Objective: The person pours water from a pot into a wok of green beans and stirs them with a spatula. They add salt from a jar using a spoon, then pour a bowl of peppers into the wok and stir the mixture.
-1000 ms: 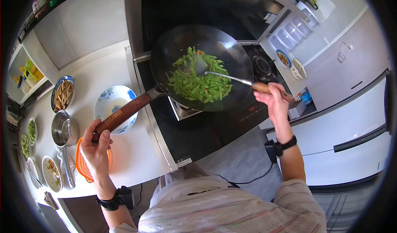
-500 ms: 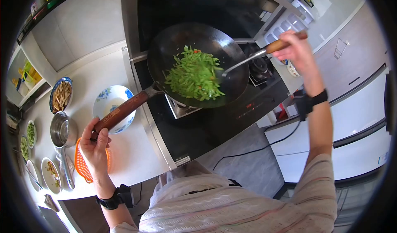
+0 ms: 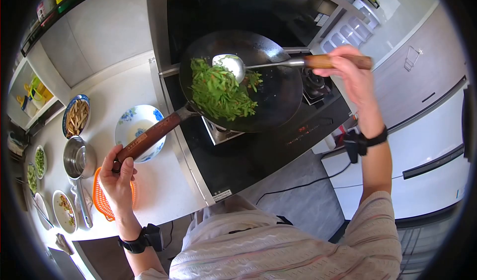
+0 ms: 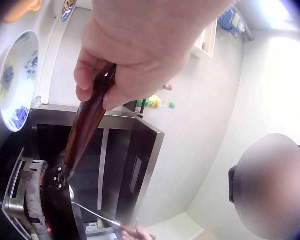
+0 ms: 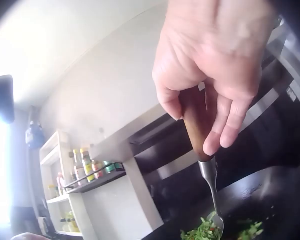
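Observation:
A dark wok (image 3: 278,98) on the stove holds a heap of sliced green vegetables (image 3: 218,93) with small red bits. My left hand (image 3: 117,183) grips the end of its brown wooden handle (image 3: 151,135); in the left wrist view the fingers and thumb (image 4: 117,92) close round that handle. My right hand (image 3: 357,81) holds a wok ladle (image 3: 231,67) by its wooden grip, at the wok's right side. The ladle's metal bowl lies at the top of the heap. In the right wrist view the ladle's wooden grip (image 5: 196,122) sits in my fingers, its shaft running down to the greens.
Left of the stove, a flowered bowl (image 3: 121,133), a metal saucepan (image 3: 74,158), an orange basket (image 3: 101,198) and a dish of brown strips (image 3: 77,116) stand on the counter. Several small bowls line its left edge. A second burner (image 3: 314,83) lies right of the wok.
The ladle first swung up and right out of the greens, then came back left over them. The greens have shifted to the wok's left side. My left hand stays on the handle.

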A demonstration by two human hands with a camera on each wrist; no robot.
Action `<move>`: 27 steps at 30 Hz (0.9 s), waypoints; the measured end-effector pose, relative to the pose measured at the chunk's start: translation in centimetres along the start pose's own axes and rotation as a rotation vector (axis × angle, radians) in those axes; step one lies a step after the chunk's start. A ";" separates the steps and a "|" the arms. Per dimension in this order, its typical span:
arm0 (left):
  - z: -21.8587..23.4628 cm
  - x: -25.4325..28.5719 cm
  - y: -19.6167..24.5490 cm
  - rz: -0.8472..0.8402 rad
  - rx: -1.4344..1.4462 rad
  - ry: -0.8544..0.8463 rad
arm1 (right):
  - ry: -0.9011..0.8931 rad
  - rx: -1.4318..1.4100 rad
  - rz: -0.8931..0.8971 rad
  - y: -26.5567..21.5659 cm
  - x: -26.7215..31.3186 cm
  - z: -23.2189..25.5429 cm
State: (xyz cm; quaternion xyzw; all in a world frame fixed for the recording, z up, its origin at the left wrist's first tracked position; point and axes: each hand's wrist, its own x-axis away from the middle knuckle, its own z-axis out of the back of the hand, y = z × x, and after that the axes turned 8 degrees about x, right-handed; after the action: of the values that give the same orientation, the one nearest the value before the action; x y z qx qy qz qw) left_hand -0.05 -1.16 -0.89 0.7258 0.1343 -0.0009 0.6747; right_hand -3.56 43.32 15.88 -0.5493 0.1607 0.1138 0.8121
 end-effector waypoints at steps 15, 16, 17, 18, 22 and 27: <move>0.0 0.0 0.3 0.001 0.002 -0.009 | 0.477 -0.189 -0.359 7.9 9.7 0.3; -0.1 0.0 0.3 0.001 -0.004 -0.005 | 0.490 -0.089 -0.385 6.6 10.3 1.0; -0.1 0.0 0.2 0.003 0.002 -0.002 | 0.487 -0.082 -0.383 7.1 10.2 0.9; 0.0 0.0 0.1 0.003 -0.009 -0.002 | 0.485 -0.116 -0.400 8.1 10.4 0.7; -0.2 0.2 0.3 0.008 0.002 0.004 | 0.439 -0.113 -0.337 6.9 7.0 0.9; 0.0 0.2 -0.1 -0.007 0.008 -0.002 | 0.233 0.338 -0.295 -3.0 1.0 6.1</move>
State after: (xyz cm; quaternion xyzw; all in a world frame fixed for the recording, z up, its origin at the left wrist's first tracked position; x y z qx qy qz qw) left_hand 0.11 -1.10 -1.06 0.7279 0.1362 -0.0044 0.6720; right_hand -0.77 47.90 20.14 -0.4326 0.1881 -0.0983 0.8762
